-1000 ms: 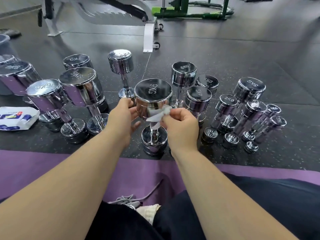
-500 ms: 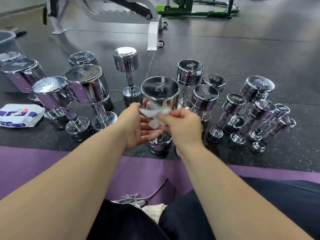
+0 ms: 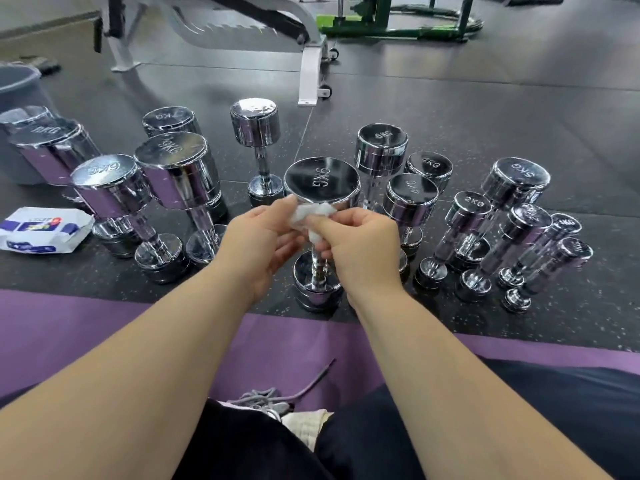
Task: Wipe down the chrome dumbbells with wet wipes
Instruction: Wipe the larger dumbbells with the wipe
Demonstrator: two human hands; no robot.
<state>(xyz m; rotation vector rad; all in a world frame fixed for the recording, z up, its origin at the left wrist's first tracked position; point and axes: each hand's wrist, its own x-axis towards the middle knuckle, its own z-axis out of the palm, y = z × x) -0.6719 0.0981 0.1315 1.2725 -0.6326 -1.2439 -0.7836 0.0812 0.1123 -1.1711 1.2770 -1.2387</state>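
A chrome 9 kg dumbbell (image 3: 322, 181) stands upright on the dark floor right in front of me. Both hands hold a crumpled white wet wipe (image 3: 311, 213) just under its top head. My right hand (image 3: 360, 247) pinches the wipe from the right, while my left hand (image 3: 259, 244) grips its left end with the fingertips. The dumbbell's handle and lower head (image 3: 317, 285) show between my wrists. Several more chrome dumbbells stand upright to the left (image 3: 173, 168) and lean or stand to the right (image 3: 516, 181).
A white and blue wet-wipe pack (image 3: 41, 230) lies on the floor at the left. A grey bucket (image 3: 17, 84) stands at the far left. A weight bench (image 3: 311, 64) and a green frame (image 3: 398, 22) stand behind. I sit on a purple mat (image 3: 104, 323).
My left hand left the dumbbell's top head and came to the wipe, now gripping its left end. My right hand stayed on the wipe. The view shifted slightly.
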